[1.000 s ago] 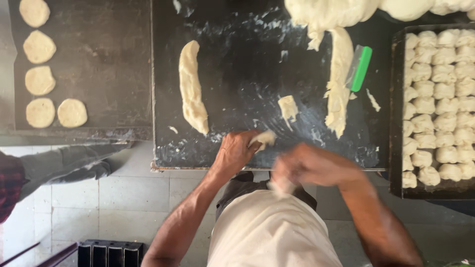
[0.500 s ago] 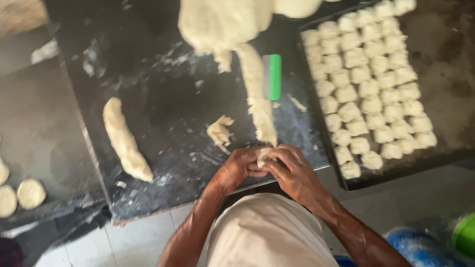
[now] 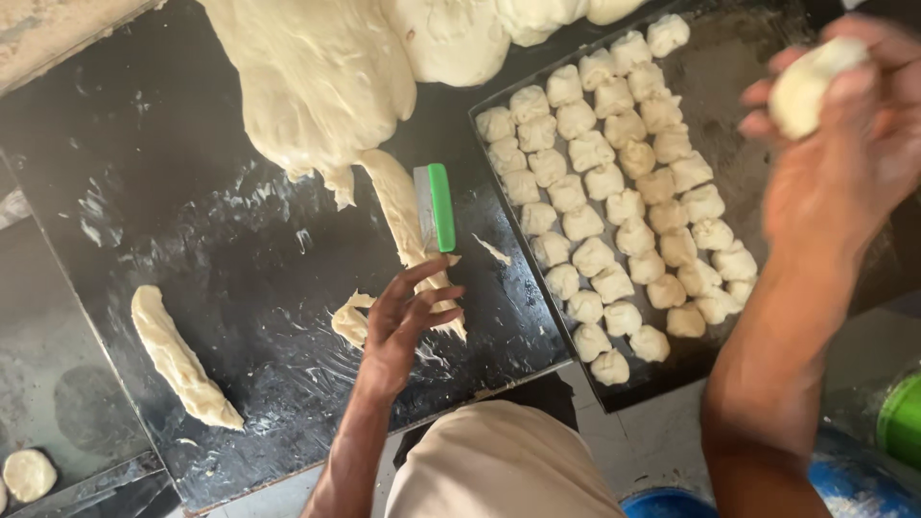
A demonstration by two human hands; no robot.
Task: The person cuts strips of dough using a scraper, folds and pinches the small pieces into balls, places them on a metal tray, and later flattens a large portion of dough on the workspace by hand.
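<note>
- Across the far side of the dark desk [image 3: 192, 259], a large mass of pale dough [image 3: 326, 77] lies spread and uncut; by its bulk, most of the portioning is judged to be left.
- To the right, a dark tray [image 3: 729, 58] holds rows of small dough pieces [image 3: 614, 206], packed close from its near left corner up toward the far edge. A bare strip runs along the right of the tray, so it is judged well filled but not full.
- Near the left edge of the desk lies a long dough log [image 3: 177, 360], whole and untouched, well apart from both hands; it awaits cutting.
- From the large mass a narrower dough strip [image 3: 398, 206] trails toward the person, its near end ragged where pieces appear to have been pulled off.
- Beside that strip rests a scraper with a green handle [image 3: 439, 206], not held.
- Right hand [image 3: 844, 153]: raised above the tray, fingers closed around a rounded dough ball [image 3: 806, 82]. The hand is blurred, so the exact grip is uncertain, but the ball sits at the fingertips.
- Left hand [image 3: 403, 321]: fingers spread and open, resting on the near end of the strip, gripping nothing that can be made out.
- A small torn scrap [image 3: 350, 321] lies just beside the left hand.
- At the lower left corner, one flat dough disc [image 3: 29, 475] shows on a separate dark surface.
</note>
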